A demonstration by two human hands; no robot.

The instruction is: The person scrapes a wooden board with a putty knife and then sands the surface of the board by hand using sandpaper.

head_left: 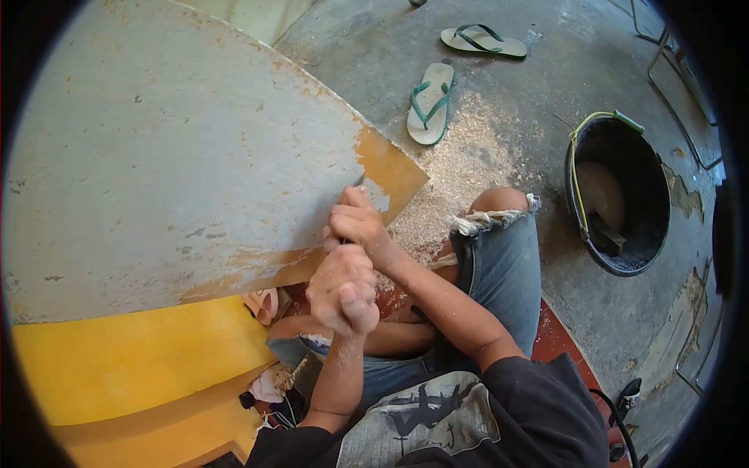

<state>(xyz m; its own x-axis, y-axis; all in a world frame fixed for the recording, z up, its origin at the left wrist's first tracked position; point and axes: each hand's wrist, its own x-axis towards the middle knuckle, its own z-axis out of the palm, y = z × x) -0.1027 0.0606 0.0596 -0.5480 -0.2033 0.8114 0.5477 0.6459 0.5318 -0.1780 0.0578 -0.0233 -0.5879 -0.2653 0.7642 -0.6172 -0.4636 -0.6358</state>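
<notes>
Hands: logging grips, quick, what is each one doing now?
Left hand: closed in a fist; contents hidden.
Right hand: closed against the board edge; contents hidden.

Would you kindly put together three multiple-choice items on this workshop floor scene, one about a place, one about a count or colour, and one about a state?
1. Where is the black bucket?
A. on the board
B. on the floor right of the person's knee
C. beside the yellow panel

2. What colour are the straps of the two flip-flops?
A. red
B. green
C. black

3. How is the right hand?
A. closed in a grip at the board's bare corner
B. flat and open on the floor
C. inside the bucket

Answers:
1 B, it stands on the concrete past the torn jeans.
2 B, both sandals show green straps.
3 A, its fingers are curled just above the left hand, which is also closed.
</notes>
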